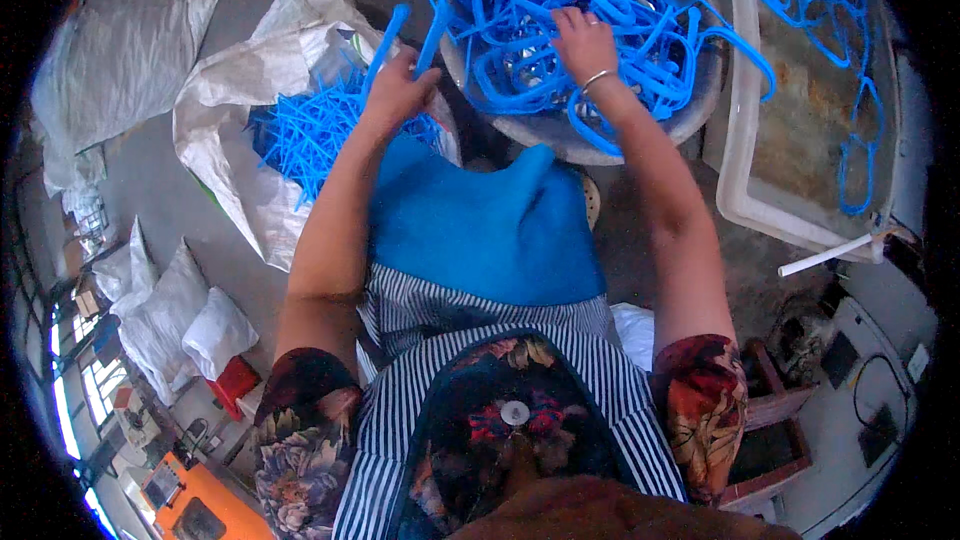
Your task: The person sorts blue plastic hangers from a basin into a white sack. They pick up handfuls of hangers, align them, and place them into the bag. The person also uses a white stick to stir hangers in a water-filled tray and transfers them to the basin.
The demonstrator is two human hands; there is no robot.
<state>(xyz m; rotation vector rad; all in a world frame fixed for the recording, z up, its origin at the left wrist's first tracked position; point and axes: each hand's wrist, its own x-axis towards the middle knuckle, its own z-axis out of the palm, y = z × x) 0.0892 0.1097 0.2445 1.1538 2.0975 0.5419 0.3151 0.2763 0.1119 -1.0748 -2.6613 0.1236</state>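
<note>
1. Left hand (398,92): yours, closed around one long blue plastic strip (388,40), which stands up and leans to the right, above the open sack at far left.
2. Right hand (583,43): yours, palm down with fingers curled into the tangled heap of blue plastic hanger-shaped pieces (560,0); whether it grips any single piece cannot be told. One thin metal bangle (597,78) sits on the wrist.
3. Round grey basin (690,105): one, far centre, holding that heap; the pieces are too tangled to count.
4. Open white woven sack (225,130): one, far left, touching your left knee area, filled with thin blue plastic offcuts (305,135), too many to count.
5. Blue cloth (480,225): one, spread over your lap, near the basin.
6. White rectangular plastic tray (738,140): one, far right, just beside the basin, with loose blue plastic loops (850,90) lying in it.
7. White plastic rod (825,256): one, at the near corner of the tray.
8. Filled white sacks: one large at far left (115,55), at least three smaller at near left (175,315).
9. Red box (235,380): one, near left, beside the smaller sacks.
</note>
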